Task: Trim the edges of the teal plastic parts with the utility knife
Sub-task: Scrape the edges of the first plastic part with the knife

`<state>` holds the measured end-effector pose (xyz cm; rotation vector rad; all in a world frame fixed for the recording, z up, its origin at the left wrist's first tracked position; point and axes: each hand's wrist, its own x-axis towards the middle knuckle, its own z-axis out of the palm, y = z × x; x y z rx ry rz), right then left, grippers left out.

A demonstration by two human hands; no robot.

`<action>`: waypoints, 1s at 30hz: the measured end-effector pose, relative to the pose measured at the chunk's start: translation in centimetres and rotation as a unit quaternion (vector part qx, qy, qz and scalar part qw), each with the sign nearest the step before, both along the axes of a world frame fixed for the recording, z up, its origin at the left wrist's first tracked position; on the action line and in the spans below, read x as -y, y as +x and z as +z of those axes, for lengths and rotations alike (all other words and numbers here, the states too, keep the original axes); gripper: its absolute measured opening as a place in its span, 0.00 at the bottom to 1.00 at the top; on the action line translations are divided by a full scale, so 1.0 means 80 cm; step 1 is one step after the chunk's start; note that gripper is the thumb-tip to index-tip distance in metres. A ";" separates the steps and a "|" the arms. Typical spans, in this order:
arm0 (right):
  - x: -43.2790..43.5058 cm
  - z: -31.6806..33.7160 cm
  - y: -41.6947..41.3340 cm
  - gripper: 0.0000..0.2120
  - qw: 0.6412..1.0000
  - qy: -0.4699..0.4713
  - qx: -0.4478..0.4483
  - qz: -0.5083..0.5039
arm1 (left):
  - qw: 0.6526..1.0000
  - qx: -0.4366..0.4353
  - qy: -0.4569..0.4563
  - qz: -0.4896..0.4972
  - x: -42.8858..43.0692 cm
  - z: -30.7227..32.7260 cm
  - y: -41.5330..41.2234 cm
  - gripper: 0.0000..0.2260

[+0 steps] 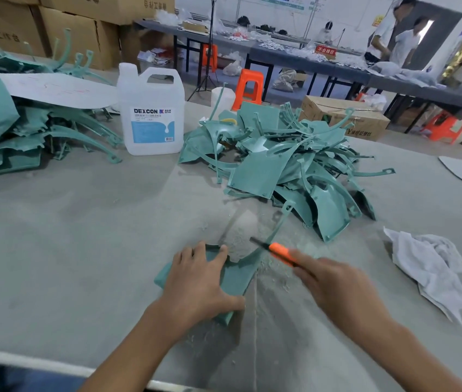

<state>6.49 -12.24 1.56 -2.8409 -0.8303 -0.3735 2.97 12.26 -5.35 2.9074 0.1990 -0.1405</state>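
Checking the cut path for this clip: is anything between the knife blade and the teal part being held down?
Nothing visible. The utility knife in the right hand sits at the teal part's thin curved arm; the left hand presses the flat panel, left of the blade.

Flat teal plastic part with thin curved arm (237, 275), lying flat in the foreground, orange-handled utility knife (279, 251) angled low, dark blade at that arm, heaped teal plastic parts (280, 165) beyond, second teal heap (12, 131) far left

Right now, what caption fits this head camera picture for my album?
Left hand presses a teal part flat while the right hand holds an orange knife at its edge.
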 end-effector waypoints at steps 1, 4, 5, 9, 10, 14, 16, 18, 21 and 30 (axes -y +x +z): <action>0.007 0.006 0.010 0.21 1.000 0.012 0.009 -0.022 | 1.000 0.010 -0.008 -0.002 -0.001 -0.002 -0.002 0.52; 0.018 0.017 0.018 0.22 0.994 0.070 0.062 -0.060 | 0.999 0.031 -0.027 -0.022 -0.009 -0.010 -0.005 0.53; 0.016 0.015 0.010 0.21 0.993 0.081 0.057 -0.060 | 0.999 0.034 -0.031 -0.029 -0.013 -0.011 -0.006 0.53; 0.019 0.002 -0.020 0.19 0.986 0.138 0.019 -0.086 | 0.995 0.098 -0.023 0.018 -0.021 -0.019 -0.023 0.55; 0.022 0.002 -0.026 0.19 0.983 0.152 0.006 -0.102 | 0.993 0.112 -0.018 0.044 -0.021 -0.020 -0.029 0.53; 0.023 -0.011 -0.058 0.18 0.965 0.215 -0.050 -0.138 | 0.990 0.102 -0.034 0.091 -0.032 -0.027 -0.046 0.48; 0.011 -0.023 -0.075 0.18 0.953 0.248 -0.085 -0.150 | 0.991 0.103 -0.048 0.073 -0.029 -0.026 -0.049 0.44; -0.006 -0.035 -0.087 0.19 0.948 0.267 -0.095 -0.143 | 0.992 0.109 -0.050 0.034 -0.013 -0.025 -0.053 0.41; -0.032 -0.047 -0.093 0.21 0.956 0.260 -0.091 -0.102 | 0.993 0.111 -0.044 -0.008 0.012 -0.028 -0.059 0.40; -0.055 -0.069 -0.055 0.25 0.972 0.201 -0.108 -0.055 | 0.987 0.152 -0.057 -0.010 0.016 -0.032 -0.061 0.37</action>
